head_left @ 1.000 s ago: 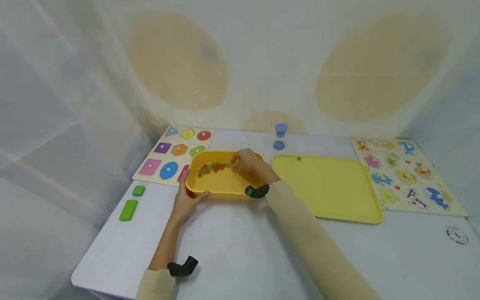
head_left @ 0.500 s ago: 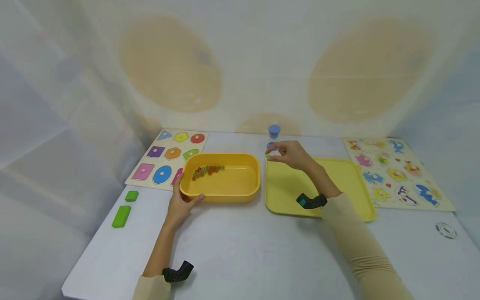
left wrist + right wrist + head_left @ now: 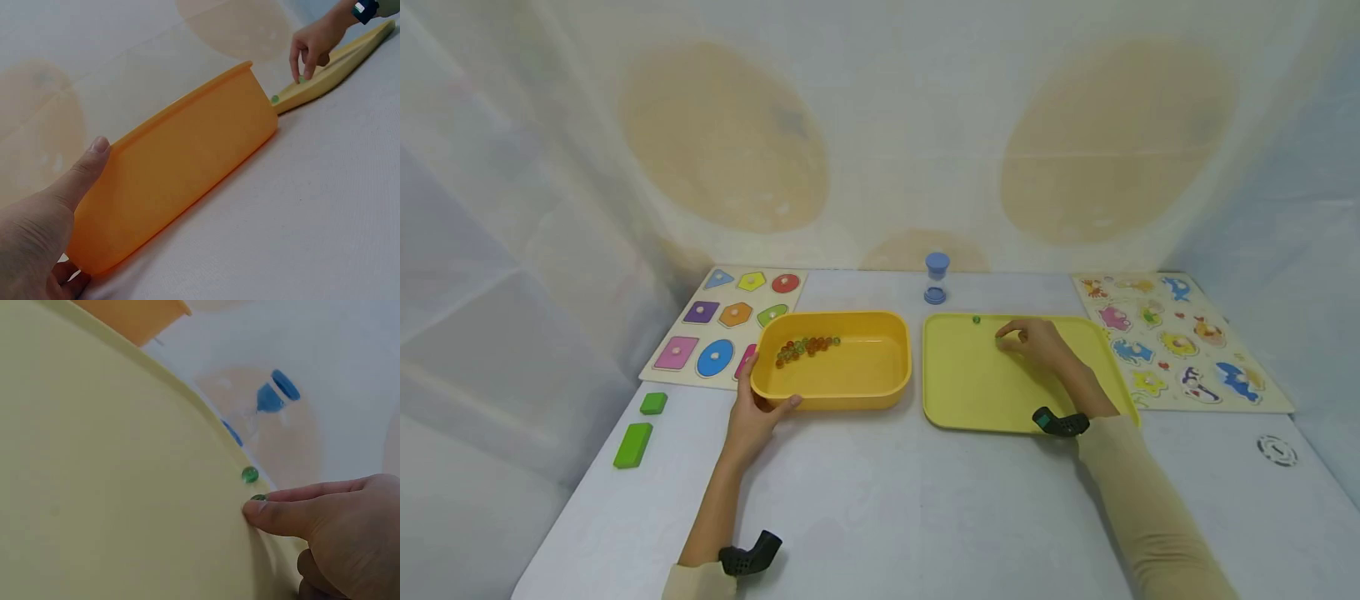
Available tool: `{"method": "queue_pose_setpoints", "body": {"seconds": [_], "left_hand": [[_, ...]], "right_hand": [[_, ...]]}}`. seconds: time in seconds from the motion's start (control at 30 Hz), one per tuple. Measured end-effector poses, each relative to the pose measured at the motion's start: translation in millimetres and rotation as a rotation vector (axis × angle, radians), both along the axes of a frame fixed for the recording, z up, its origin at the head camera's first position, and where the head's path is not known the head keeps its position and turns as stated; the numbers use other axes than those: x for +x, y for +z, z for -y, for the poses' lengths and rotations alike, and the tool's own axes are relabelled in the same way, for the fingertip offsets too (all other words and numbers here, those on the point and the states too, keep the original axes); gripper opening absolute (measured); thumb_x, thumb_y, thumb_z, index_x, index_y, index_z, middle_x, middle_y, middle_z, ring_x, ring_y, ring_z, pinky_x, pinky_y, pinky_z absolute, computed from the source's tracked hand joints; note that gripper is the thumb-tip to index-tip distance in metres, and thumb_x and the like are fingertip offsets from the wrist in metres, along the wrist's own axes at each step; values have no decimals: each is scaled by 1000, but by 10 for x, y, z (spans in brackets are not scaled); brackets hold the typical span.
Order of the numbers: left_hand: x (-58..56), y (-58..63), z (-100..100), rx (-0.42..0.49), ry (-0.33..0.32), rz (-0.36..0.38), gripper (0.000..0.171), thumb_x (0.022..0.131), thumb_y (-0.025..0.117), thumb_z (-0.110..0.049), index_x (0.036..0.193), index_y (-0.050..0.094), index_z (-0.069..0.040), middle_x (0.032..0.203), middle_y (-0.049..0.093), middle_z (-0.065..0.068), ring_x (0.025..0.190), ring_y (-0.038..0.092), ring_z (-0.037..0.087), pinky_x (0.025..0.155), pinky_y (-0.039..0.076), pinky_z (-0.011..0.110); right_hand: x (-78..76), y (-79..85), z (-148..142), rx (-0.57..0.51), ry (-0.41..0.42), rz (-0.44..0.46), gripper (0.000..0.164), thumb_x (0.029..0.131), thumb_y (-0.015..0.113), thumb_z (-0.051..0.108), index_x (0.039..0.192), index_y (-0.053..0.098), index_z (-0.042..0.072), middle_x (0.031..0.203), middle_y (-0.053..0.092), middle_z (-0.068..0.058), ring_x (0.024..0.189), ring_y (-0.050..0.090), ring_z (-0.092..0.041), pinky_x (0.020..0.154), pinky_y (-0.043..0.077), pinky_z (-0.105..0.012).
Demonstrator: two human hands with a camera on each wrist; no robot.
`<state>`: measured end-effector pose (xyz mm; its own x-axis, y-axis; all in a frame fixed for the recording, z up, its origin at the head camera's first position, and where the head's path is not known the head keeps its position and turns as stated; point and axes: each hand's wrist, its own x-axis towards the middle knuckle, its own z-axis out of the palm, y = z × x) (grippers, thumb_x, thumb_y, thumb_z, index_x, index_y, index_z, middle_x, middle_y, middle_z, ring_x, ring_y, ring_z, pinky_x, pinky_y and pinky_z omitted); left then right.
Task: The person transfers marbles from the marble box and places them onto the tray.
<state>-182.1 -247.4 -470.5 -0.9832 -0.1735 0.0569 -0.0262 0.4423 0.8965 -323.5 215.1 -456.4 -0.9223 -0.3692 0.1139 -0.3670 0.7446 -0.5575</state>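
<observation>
Over tray (image 3: 973, 387), right hand (image 3: 1039, 343) pinching marble (image 3: 259, 497) — apparently green, left hand (image 3: 752, 423) gripping basin (image 3: 853, 371).

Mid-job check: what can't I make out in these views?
Pinched green marble: right wrist view, mostly covered by the right hand.
Marbles in the orange tub: head view, too small and crowded to count; left wrist view, tub wall hides them.
Pink puzzle piece: head view, partly hidden by tub and left hand.
Round disc: head view, marking too small to read.
</observation>
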Motion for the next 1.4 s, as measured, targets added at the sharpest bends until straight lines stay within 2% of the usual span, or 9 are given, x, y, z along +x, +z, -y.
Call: {"method": "queue_pose_setpoints", "body": {"seconds": [0.17,0.3,0.5,0.6,0.7,0.87,0.97,1.07,1.4], "left_hand": [[3,-2,-7,1,7,6,92,74,70,-41,139,6,-44,147,21,1,133,25,22,107,27,40],[13,2,-3,-3,10,7,92,74,70,-41,139,6,-44,147,20,1,133,24,22,107,26,41],[3,8,19,-4,9,-4,92,74,70,-41,139,6,-43,147,20,0,133,24,22,107,26,41],[-13,11,26,-1,8,-9,91,74,70,-41,139,6,-44,148,19,-2,133,25,21,106,27,40],[-14,13,27,1,8,-16,91,75,70,-40,139,7,-44,148,19,-1,133,25,21,106,27,40],[2,12,33,2,14,-9,91,75,70,-39,140,7,-43,148,19,1,133,24,23,107,25,41],[3,8,40,0,18,-8,91,75,70,-39,140,7,-42,147,20,2,133,24,23,108,25,42],[-7,-5,44,-3,13,-17,91,74,70,-38,140,7,-41,147,20,3,133,24,24,108,24,42],[-33,-46,7,0,4,-26,92,73,71,-39,140,7,-42,148,20,4,133,24,25,108,24,42]], "right_hand": [[2,-23,-31,-16,-19,31,28,83,63,28,104,66,10,49,23,5,45,19,-10,44,22,-24],[-17,133,147,-52,35,-40,26,82,64,26,103,67,11,47,23,5,42,18,-10,40,22,-23],[-97,548,844,-102,203,-124,21,81,66,26,98,69,13,45,27,4,39,22,-10,40,24,-24],[-154,702,1260,-86,306,-94,20,81,65,26,97,69,15,46,31,3,41,25,-11,42,27,-24],[-224,760,1637,-32,400,-35,21,82,65,24,99,69,14,49,35,2,46,29,-11,51,33,-23],[-329,679,2109,62,499,28,23,82,65,22,102,68,13,65,51,-4,56,38,-15,70,41,-26],[-341,610,2298,89,508,69,23,81,66,21,103,68,14,90,63,-6,75,54,-18,81,46,-29],[-340,533,2419,107,487,94,23,81,66,20,103,68,16,115,60,-1,98,56,-21,87,46,-31],[-310,320,2547,97,377,169,24,84,63,15,108,65,14,117,58,-2,100,51,-21,88,44,-30]]}}
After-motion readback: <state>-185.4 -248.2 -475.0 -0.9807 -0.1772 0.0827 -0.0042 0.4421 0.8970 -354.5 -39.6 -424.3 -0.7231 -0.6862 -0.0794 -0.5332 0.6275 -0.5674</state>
